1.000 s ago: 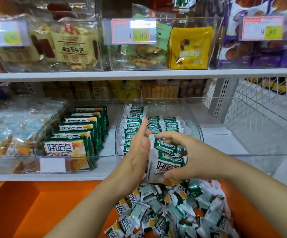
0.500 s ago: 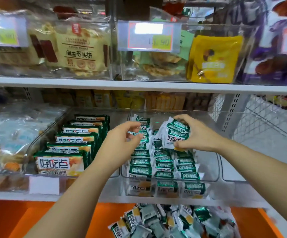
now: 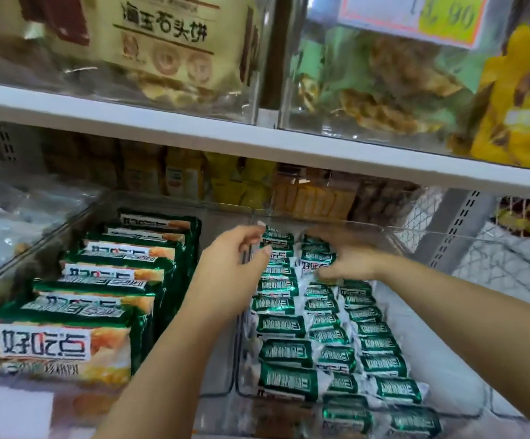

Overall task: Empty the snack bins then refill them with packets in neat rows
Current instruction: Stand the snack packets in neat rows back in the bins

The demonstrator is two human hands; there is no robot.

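Left clear plastic bin (image 3: 222, 359): large green biscuit packs (image 3: 67, 343), standing in file. Right clear plastic bin (image 3: 431, 312): small green-and-white snack packets (image 3: 281, 326), three rows. My right hand (image 3: 352, 258) grips a few at mid-row's back; left hand (image 3: 235, 270) loosely curled, empty.

Small green-and-white packets (image 3: 281, 326) stand packed in three neat rows inside the clear plastic bin (image 3: 434, 375) on the shelf.

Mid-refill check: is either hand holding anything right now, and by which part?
Right hand grips a small green packet by its right end; blur hides finer detail. Left hand holds nothing.
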